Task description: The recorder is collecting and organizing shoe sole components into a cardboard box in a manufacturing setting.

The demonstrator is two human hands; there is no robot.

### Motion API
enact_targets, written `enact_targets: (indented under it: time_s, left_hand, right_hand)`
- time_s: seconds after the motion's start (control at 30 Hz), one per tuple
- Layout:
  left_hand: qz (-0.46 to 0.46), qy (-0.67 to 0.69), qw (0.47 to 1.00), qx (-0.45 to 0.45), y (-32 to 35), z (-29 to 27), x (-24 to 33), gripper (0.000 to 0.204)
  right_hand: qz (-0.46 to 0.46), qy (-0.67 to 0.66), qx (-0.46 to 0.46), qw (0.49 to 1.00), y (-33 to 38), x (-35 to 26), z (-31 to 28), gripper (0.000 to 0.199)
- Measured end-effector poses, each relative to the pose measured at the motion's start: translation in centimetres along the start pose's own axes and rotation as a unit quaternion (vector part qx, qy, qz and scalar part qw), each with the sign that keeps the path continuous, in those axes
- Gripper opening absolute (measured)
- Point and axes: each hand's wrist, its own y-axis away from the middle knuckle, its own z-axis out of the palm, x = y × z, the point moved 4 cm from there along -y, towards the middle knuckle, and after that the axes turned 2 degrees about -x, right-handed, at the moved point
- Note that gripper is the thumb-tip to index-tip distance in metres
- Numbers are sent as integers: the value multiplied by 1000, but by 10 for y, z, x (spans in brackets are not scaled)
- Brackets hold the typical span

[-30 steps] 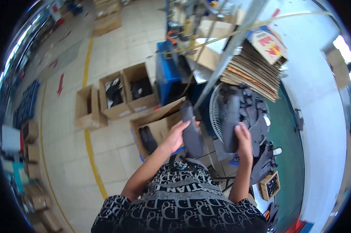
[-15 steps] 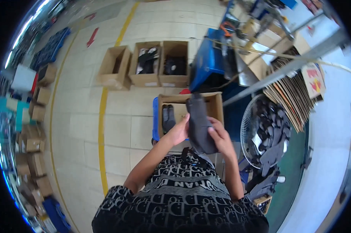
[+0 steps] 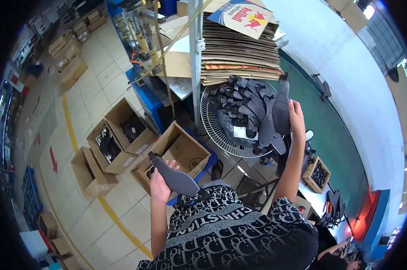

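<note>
I observe the left hand (image 3: 159, 185), fingers clamped on a flat, dark-grey, sole-shaped piece (image 3: 178, 179). The right hand (image 3: 296, 118) similarly grips a second dark-grey piece (image 3: 282, 112) near a round, white wire basket (image 3: 215, 140).

Tiled floor (image 3: 96, 92) with open cardboard boxes (image 3: 123, 163)

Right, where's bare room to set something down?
Tiled floor between the yellow line and the left forearm; green strip between the wooden box and white wall. Crowded: the wire basket left of the right hand, heaped with dark pieces.
</note>
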Motion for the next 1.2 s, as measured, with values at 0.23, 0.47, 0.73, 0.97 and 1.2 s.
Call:
enact_targets:
  time_s: [0.23,0.47,0.73,0.97,1.2]
  left_hand:
    - [-14,0,1000,13,-10,10,0,61]
    - [5,32,999,4,2,-2,-1,57]
    - [-24,83,996,20,6,-15,-27,39]
    - [7,199,980,-14,7,4,-26,37]
    - [105,-85,950,280,-6,-64,-46,24]
  right_hand:
    - [93,406,45,908,28,98,40,74]
    - [85,459,88,880,23,103,59,77]
    - [-50,-25,22,998,21,2,23,34]
    - [117,-28,-394,911,170,-62,241,32]
    - [220,-79,-515,824,235,17,340,29]
